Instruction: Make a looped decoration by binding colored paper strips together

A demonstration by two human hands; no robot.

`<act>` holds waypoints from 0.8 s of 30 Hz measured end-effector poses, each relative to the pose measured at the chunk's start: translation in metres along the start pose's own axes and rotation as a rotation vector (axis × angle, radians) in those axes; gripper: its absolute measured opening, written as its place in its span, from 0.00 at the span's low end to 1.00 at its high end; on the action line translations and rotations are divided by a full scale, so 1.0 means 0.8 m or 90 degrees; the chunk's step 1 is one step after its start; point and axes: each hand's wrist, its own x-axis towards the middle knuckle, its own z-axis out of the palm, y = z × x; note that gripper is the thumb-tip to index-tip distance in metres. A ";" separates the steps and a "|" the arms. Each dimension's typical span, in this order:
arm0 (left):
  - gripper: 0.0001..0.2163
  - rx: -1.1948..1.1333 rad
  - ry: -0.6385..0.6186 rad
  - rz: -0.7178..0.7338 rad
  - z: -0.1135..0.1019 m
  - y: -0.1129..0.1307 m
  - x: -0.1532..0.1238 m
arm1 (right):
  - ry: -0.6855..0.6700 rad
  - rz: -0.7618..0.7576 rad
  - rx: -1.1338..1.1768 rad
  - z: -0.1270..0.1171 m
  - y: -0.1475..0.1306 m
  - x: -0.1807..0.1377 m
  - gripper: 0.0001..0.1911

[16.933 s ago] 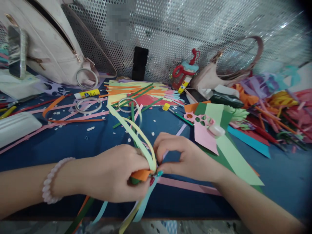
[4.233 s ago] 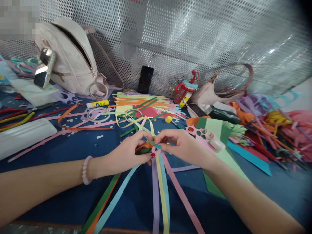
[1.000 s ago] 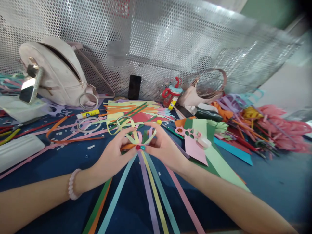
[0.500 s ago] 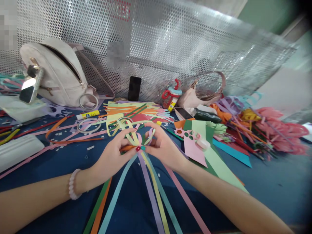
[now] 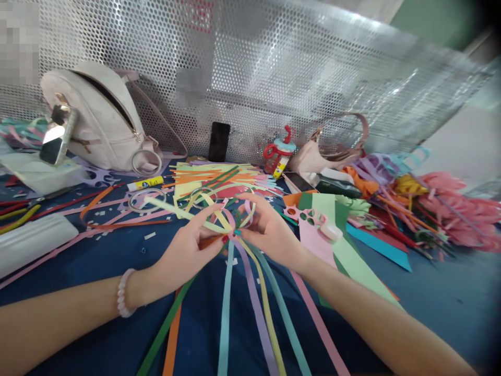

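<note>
My left hand (image 5: pixel 191 245) and my right hand (image 5: pixel 270 230) meet over the blue table (image 5: pixel 97 250), both pinching a bundle of coloured paper strips (image 5: pixel 235 224) where the strips cross. Small loops of yellow, pink and green paper curl up above the pinch between my fingers. From that point the long tails (image 5: pixel 258 308) of blue, purple, yellow, teal, pink, green and orange strips fan out towards me across the table. A pale bead bracelet (image 5: pixel 122 292) is on my left wrist.
A pile of cut strips (image 5: pixel 219 175), a glue stick (image 5: pixel 144 183) and a tape ring (image 5: pixel 139 201) lie behind my hands. Pink and green sheets (image 5: pixel 344 245) lie to the right, a white backpack (image 5: pixel 97 125), a black phone (image 5: pixel 219 141) and a handbag (image 5: pixel 329 151) stand against the perforated metal screen.
My hands have stayed pinched on the bundle and lifted it slightly. A light yellow strip now sticks out to the left, and the tails have swung a little.
</note>
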 end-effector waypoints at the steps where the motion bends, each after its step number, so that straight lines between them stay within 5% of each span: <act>1: 0.29 0.006 -0.002 0.004 0.000 0.000 0.000 | 0.003 -0.001 0.001 -0.001 0.000 0.001 0.26; 10: 0.30 0.157 0.018 0.024 -0.004 0.000 0.000 | 0.030 0.013 0.019 -0.017 0.005 0.009 0.30; 16: 0.28 0.172 0.014 0.039 -0.005 -0.001 -0.001 | 0.133 -0.023 0.018 -0.035 0.013 0.020 0.29; 21: 0.27 0.156 0.017 0.023 -0.008 0.001 0.000 | 0.110 0.120 -0.143 -0.059 0.017 0.023 0.21; 24: 0.27 0.117 0.010 0.009 -0.008 0.003 0.001 | 0.111 0.049 -0.323 -0.067 0.019 0.019 0.18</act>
